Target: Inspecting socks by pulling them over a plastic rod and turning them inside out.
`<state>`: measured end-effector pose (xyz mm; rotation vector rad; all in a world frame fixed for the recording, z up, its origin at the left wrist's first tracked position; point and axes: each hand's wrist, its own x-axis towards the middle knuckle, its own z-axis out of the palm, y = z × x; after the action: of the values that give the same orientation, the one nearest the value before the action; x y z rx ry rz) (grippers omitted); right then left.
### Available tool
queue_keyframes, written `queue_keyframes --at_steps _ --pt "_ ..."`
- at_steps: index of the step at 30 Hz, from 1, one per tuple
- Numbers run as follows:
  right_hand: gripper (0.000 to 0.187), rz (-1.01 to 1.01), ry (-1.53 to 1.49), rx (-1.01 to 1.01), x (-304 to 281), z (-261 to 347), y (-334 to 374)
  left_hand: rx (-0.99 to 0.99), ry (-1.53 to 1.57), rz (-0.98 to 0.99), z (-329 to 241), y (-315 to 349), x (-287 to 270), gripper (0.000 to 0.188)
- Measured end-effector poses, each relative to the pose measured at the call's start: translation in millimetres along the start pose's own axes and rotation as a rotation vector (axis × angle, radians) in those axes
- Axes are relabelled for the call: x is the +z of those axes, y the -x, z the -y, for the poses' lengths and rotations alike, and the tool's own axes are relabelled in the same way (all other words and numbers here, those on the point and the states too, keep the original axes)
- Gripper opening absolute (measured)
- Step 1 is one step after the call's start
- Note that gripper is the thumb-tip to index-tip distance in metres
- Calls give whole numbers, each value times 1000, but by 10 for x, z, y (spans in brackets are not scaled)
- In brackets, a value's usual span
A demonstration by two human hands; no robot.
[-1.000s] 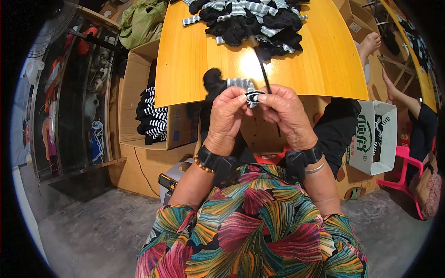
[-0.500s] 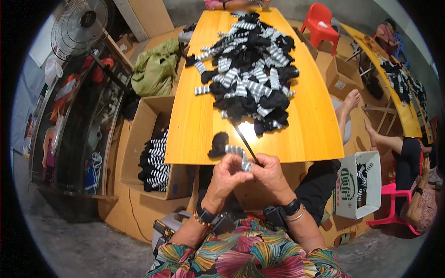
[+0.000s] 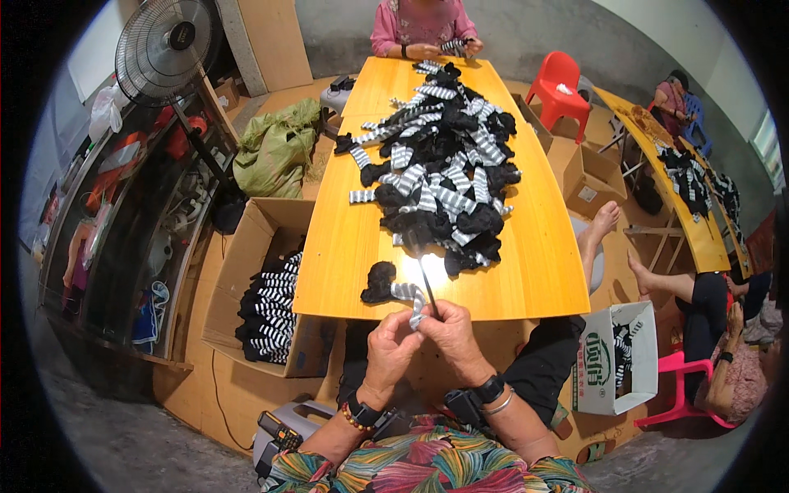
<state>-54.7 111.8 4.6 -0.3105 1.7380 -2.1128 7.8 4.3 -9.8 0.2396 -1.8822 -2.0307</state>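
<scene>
Both my hands meet at the table's near edge. My left hand is closed on the end of a grey-and-white striped sock, whose black fluffy part lies on the tabletop to the left. My right hand is closed with a thin black rod rising from its fingers over the table; its thumb comes close to the sock's end. Glare blurs the rod's far tip. Beyond my hands spreads a heap of black and striped socks on the yellow table.
Left of the table, a cardboard box holds striped socks, near a green sack and a standing fan. A white box stands at right, beside a seated person. Another person handles a striped piece across the table.
The view has tilted up, bringing the person across the table further into sight. My hands keep their hold on the sock and the rod, with little change between them.
</scene>
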Motion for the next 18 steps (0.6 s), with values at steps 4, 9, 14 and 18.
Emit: queue_keyframes --at_steps 4,9,14,18 --pt "10 35 104 9 -23 -61 -20 61 -215 21 -73 -20 -42 22" --pt "13 64 190 -40 -34 -33 -32 -4 -100 105 -42 -114 -190 20" --pt "14 52 270 -65 -36 26 4 -217 169 61 -59 -92 -155 15" --pt "15 23 259 -68 38 22 29 -360 437 32 -26 -93 -150 13"
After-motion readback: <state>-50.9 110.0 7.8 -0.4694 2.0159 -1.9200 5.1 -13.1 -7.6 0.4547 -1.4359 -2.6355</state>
